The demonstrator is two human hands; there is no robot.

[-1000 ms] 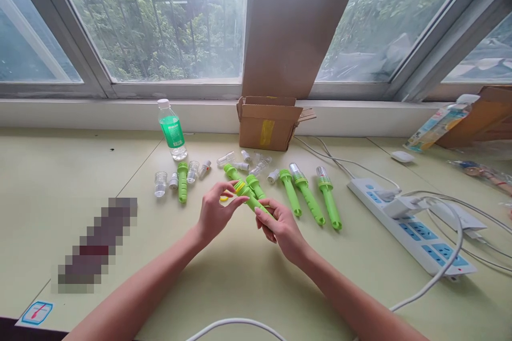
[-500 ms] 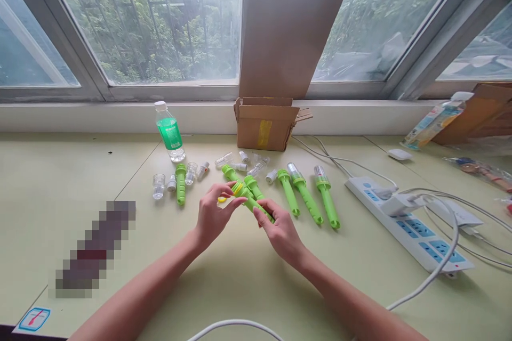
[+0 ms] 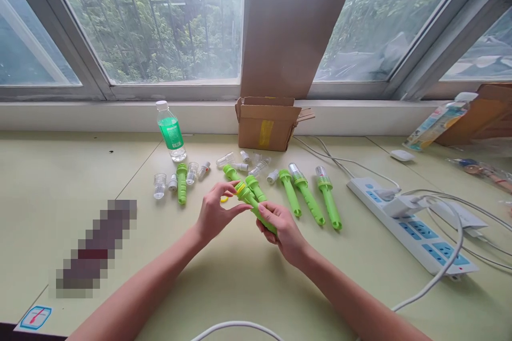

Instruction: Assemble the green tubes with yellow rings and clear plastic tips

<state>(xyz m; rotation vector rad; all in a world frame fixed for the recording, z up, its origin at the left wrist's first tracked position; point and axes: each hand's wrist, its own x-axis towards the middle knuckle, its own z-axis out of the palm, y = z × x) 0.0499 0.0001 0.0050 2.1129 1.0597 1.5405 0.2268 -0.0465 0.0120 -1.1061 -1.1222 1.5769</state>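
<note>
My right hand (image 3: 282, 226) is wrapped round the lower part of a green flashlight body (image 3: 255, 209), which is tilted with its threaded neck up and to the left. A yellow ring (image 3: 240, 188) sits around that neck. My left hand (image 3: 218, 209) has its fingertips at the neck by the ring and its thumb against the tube's side. Another yellow ring (image 3: 224, 199) lies on the table behind the left hand. Just behind the held tube rest two more green bodies, one with its neck showing (image 3: 253, 182) and another farther back (image 3: 230, 171).
Two green sticks with clear tops (image 3: 328, 197) lie at right beside a bare green body (image 3: 288, 192). Clear caps (image 3: 159, 185) and white inserts (image 3: 272, 176) are scattered about. A bottle (image 3: 172, 133), a cardboard box (image 3: 265, 125) and a power strip (image 3: 412, 226) with cables stand around.
My right hand has shifted its grip, its thumb now lying along the tube. The left fingers have moved slightly at the neck, the yellow ring still around it.
</note>
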